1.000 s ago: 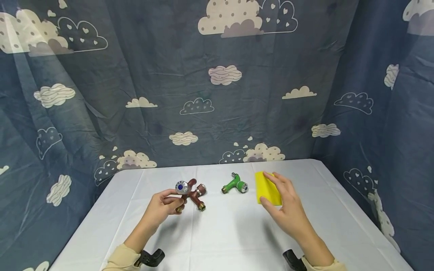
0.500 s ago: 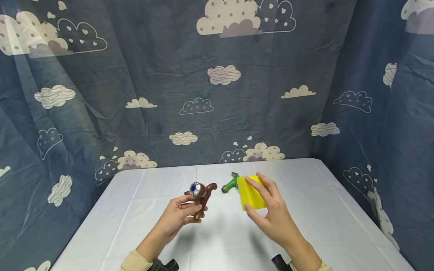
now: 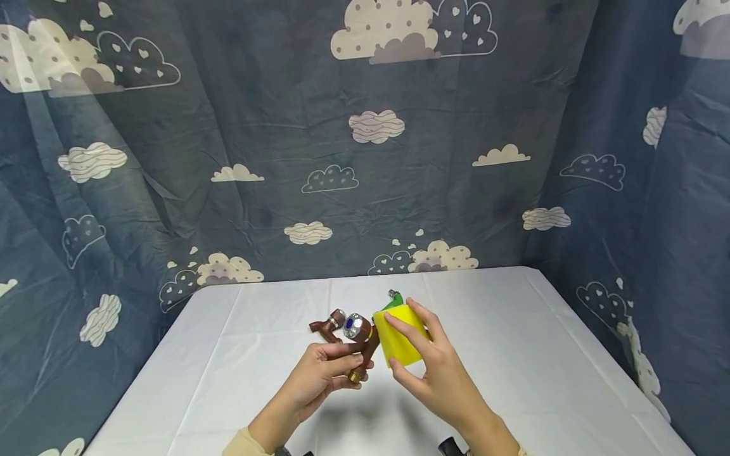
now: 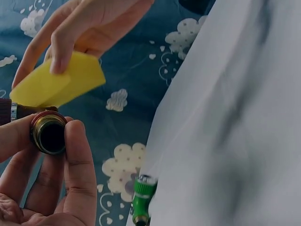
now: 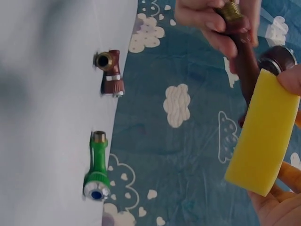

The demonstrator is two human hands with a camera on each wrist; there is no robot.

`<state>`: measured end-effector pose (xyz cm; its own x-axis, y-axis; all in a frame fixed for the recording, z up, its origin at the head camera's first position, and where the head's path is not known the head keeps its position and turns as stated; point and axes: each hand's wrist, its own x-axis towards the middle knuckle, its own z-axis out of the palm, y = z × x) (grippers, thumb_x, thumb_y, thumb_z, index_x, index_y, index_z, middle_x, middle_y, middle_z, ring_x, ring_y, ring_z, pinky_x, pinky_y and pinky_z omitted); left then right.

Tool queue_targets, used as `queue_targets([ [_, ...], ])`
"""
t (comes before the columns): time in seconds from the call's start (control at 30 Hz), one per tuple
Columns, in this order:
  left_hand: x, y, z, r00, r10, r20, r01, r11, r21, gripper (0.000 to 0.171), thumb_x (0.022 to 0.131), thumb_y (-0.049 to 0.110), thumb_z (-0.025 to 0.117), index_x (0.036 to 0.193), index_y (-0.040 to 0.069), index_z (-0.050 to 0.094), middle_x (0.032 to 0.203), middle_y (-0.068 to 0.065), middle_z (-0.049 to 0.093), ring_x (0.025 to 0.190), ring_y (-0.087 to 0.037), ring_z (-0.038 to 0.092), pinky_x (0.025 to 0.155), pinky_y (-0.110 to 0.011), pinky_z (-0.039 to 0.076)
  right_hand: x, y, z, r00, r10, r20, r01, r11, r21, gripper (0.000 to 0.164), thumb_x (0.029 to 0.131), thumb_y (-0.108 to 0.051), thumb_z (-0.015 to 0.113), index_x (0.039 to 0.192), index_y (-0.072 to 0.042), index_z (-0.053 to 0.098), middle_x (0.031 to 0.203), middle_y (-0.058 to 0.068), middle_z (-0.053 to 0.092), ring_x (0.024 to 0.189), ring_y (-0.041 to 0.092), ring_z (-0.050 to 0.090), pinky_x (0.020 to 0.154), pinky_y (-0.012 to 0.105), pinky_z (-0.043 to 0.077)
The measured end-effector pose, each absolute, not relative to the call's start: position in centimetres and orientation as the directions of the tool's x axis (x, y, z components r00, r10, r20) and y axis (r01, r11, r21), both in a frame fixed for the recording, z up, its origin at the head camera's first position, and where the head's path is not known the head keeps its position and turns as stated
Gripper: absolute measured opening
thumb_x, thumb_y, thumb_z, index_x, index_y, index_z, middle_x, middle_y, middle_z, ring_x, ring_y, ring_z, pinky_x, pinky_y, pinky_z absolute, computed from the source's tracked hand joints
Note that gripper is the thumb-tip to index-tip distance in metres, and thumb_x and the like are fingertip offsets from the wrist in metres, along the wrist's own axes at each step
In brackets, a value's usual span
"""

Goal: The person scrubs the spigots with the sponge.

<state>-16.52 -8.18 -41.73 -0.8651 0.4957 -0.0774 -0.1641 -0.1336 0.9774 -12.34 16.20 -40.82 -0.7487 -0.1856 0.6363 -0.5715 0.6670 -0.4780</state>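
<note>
My left hand (image 3: 319,380) grips a brown water tap (image 3: 357,327) with a chrome, blue-centred knob, lifted above the table. Its brass threaded end (image 4: 47,118) shows in the left wrist view between thumb and fingers. A yellow sponge (image 3: 399,335) is pinched between the thumb and fingers of my right hand (image 3: 447,377). It overlaps the held tap's spout in the head view; in the right wrist view the sponge (image 5: 263,136) covers part of the tap (image 5: 245,66). Whether they touch I cannot tell.
A second brown tap (image 3: 327,328) lies on the white-covered table (image 3: 542,354) behind my left hand. Beyond the sponge lies a green tap (image 3: 395,299), mostly hidden in the head view but whole in the right wrist view. A cloud-patterned curtain (image 3: 274,114) surrounds the table.
Both hands have come together near the middle. The left hand has carried the brown tap rightward and turned it; the right hand has brought the sponge leftward to it, hiding much of the green tap.
</note>
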Motion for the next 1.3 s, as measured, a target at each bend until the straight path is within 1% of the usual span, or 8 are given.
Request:
queue_targets([
  [0.3, -16.0, -7.6, -41.9, -0.855, 0.508, -0.105, -0.21, -0.155, 0.965, 0.039, 0.101, 0.012, 0.073, 0.133, -0.009, 0.07, 0.1, -0.003, 0.084, 0.086, -0.012, 0.08, 0.076, -0.027, 0.068, -11.8, 15.1, -41.4, -0.726, -0.177, 0.664, -0.586, 0.665, -0.463, 0.078, 0.084, -0.013, 0.088, 0.153, -0.034, 0.058, 0.167, 0.011, 0.041, 0.13, 0.027, 0.062, 0.096, 0.043, 0.067],
  [0.5, -15.9, -7.4, -41.8, -0.858, 0.498, -0.123, -0.235, -0.167, 0.958, 0.039, 0.1, 0.013, 0.074, 0.133, -0.008, 0.071, 0.102, -0.004, 0.084, 0.085, -0.012, 0.08, 0.076, -0.027, 0.068, -11.6, 14.6, -41.6, -0.729, -0.162, 0.665, -0.576, 0.67, -0.468, 0.079, 0.083, -0.012, 0.088, 0.153, -0.033, 0.058, 0.166, 0.014, 0.042, 0.131, 0.028, 0.062, 0.098, 0.044, 0.066],
  [0.7, -15.9, -7.3, -41.6, -0.865, 0.482, -0.142, -0.264, -0.195, 0.945, 0.04, 0.101, 0.012, 0.073, 0.135, -0.01, 0.069, 0.097, -0.002, 0.083, 0.086, -0.011, 0.08, 0.078, -0.029, 0.069, -11.4, 14.2, -42.0, -0.707, -0.175, 0.685, -0.601, 0.658, -0.453, 0.082, 0.081, -0.01, 0.089, 0.153, -0.034, 0.058, 0.168, 0.011, 0.041, 0.133, 0.03, 0.061, 0.1, 0.045, 0.065],
  [0.8, -15.9, -7.2, -41.5, -0.866, 0.481, -0.137, -0.263, -0.204, 0.943, 0.041, 0.101, 0.014, 0.073, 0.134, -0.01, 0.069, 0.096, -0.001, 0.083, 0.086, -0.01, 0.079, 0.079, -0.029, 0.069, -11.2, 14.0, -42.2, -0.67, -0.219, 0.709, -0.647, 0.641, -0.413, 0.082, 0.079, -0.007, 0.089, 0.152, -0.032, 0.06, 0.166, 0.013, 0.042, 0.134, 0.033, 0.061, 0.099, 0.046, 0.065],
  [0.93, -15.9, -7.1, -41.4, -0.865, 0.482, -0.137, -0.268, -0.213, 0.939, 0.039, 0.101, 0.014, 0.072, 0.133, -0.008, 0.07, 0.098, -0.002, 0.082, 0.085, -0.01, 0.078, 0.08, -0.03, 0.069, -11.1, 14.0, -42.4, -0.599, -0.288, 0.747, -0.711, 0.621, -0.331, 0.081, 0.075, -0.005, 0.087, 0.149, -0.027, 0.063, 0.164, 0.016, 0.044, 0.135, 0.036, 0.061, 0.104, 0.039, 0.063],
  [1.03, -15.9, -7.1, -41.5, -0.858, 0.492, -0.146, -0.283, -0.216, 0.935, 0.035, 0.101, 0.012, 0.069, 0.131, -0.007, 0.072, 0.1, -0.003, 0.082, 0.085, -0.011, 0.078, 0.08, -0.03, 0.069, -11.0, 14.0, -42.3, -0.558, -0.339, 0.757, -0.745, 0.607, -0.277, 0.081, 0.074, -0.004, 0.087, 0.148, -0.027, 0.064, 0.165, 0.016, 0.043, 0.137, 0.036, 0.058, 0.106, 0.038, 0.062],
  [1.2, -15.8, -7.3, -41.6, -0.839, 0.525, -0.147, -0.301, -0.221, 0.928, 0.03, 0.101, 0.009, 0.067, 0.127, -0.003, 0.076, 0.101, -0.004, 0.083, 0.085, -0.011, 0.079, 0.078, -0.028, 0.068, -11.3, 14.3, -41.9, -0.516, -0.405, 0.755, -0.779, 0.589, -0.216, 0.085, 0.072, -0.002, 0.087, 0.149, -0.028, 0.064, 0.167, 0.016, 0.042, 0.141, 0.035, 0.055, 0.101, 0.05, 0.064],
  [1.3, -15.7, -7.3, -41.8, -0.826, 0.543, -0.151, -0.317, -0.226, 0.921, 0.03, 0.102, 0.009, 0.068, 0.128, -0.003, 0.076, 0.099, -0.005, 0.083, 0.083, -0.012, 0.08, 0.077, -0.027, 0.068, -11.6, 14.6, -41.8, -0.519, -0.402, 0.754, -0.766, 0.61, -0.202, 0.083, 0.073, -0.001, 0.087, 0.148, -0.029, 0.065, 0.166, 0.016, 0.043, 0.141, 0.035, 0.055, 0.101, 0.051, 0.064],
])
